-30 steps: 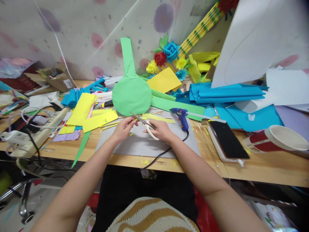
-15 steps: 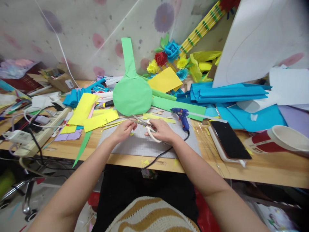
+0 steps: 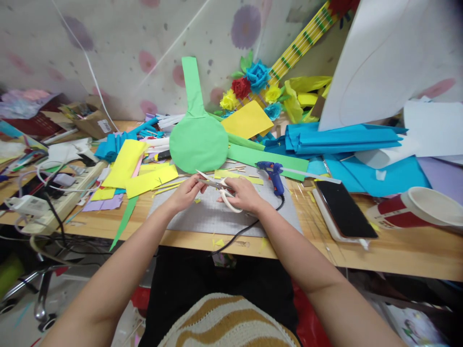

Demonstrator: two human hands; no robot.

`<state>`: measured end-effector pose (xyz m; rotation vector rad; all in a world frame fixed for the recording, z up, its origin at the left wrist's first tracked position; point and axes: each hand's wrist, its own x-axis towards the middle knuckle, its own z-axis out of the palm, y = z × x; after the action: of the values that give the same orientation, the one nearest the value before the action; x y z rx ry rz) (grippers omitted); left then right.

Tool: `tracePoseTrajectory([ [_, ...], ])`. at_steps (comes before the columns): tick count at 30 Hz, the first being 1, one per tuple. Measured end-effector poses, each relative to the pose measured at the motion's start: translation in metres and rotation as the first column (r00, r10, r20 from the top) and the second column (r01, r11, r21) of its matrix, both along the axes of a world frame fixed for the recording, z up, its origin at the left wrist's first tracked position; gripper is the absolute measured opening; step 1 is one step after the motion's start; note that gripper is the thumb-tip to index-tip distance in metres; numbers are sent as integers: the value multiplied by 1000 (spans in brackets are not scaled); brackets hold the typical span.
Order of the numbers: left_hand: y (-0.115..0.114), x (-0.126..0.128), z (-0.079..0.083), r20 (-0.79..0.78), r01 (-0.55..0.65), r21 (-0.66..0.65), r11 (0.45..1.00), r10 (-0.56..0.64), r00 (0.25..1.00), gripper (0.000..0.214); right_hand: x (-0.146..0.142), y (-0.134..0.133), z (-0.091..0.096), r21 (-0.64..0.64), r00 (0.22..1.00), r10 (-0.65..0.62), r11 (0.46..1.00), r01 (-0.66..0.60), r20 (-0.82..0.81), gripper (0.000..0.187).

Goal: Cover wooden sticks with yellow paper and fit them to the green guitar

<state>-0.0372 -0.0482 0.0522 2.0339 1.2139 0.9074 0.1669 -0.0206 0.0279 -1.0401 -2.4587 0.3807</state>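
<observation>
My right hand [image 3: 243,193] is closed around the white handles of a pair of scissors [image 3: 227,198]. The metal blades point left and stand apart, their tips by the fingers of my left hand [image 3: 187,193]. That left hand is pinched, thumb against fingers; whatever it holds is too small or too hidden to name. Both hands are over a grey cutting mat [image 3: 202,222] with yellow scraps on it. Just beyond them lies a round green paper-covered shape [image 3: 198,143] with a long neck leaning on the wall. To the right of my right hand rests a blue glue gun [image 3: 272,177].
Yellow paper strips [image 3: 152,180] lie on the left, near a power strip [image 3: 68,197] with tangled cables. On the right are a phone [image 3: 345,208], a paper cup [image 3: 415,208] and folded blue paper [image 3: 340,139]. Paper flowers [image 3: 249,79] stand at the back.
The scissors' blades show slightly more open and angled than before beside my left fingers. Both hands stay in nearly the same place.
</observation>
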Motion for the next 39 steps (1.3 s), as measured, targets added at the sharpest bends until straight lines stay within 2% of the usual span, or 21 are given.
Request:
tracePoseTrajectory([
  [6, 0, 3, 1, 43, -35, -41, 999, 37, 998, 33, 2, 0, 0, -8, 998, -55, 998, 55, 11, 38],
  [10, 1, 1, 0, 55, 7, -40, 999, -5, 998, 31, 4, 0, 0, -50, 998, -67, 997, 67, -10, 39],
  [19, 2, -2, -4, -29, -1, -37, 999, 0, 1000, 39, 1, -1, 3, -38, 999, 48, 998, -48, 4, 39],
  [28, 2, 0, -2, -44, -32, -73, 997, 29, 999, 40, 3, -1, 0, -28, 999, -22, 999, 23, 27, 40],
  [30, 2, 1, -2, -14, -21, -74, 997, 20, 1000, 38, 3, -1, -2, -25, 998, -61, 998, 62, 28, 40],
  [33, 1, 0, -1, -21, -42, -63, 997, 41, 999, 35, 4, 2, -5, -6, 977, -204, 979, 205, 60, 39],
  [36, -1, -2, 0, -63, -155, -45, 987, 152, 986, 34, 8, 8, -9, 72, 931, -346, 938, 339, 114, 34],
  [39, -2, -3, 0, -148, -258, 9, 966, 256, 955, 34, 14, 14, -14, 141, 924, -346, 935, 326, 164, 26],
])
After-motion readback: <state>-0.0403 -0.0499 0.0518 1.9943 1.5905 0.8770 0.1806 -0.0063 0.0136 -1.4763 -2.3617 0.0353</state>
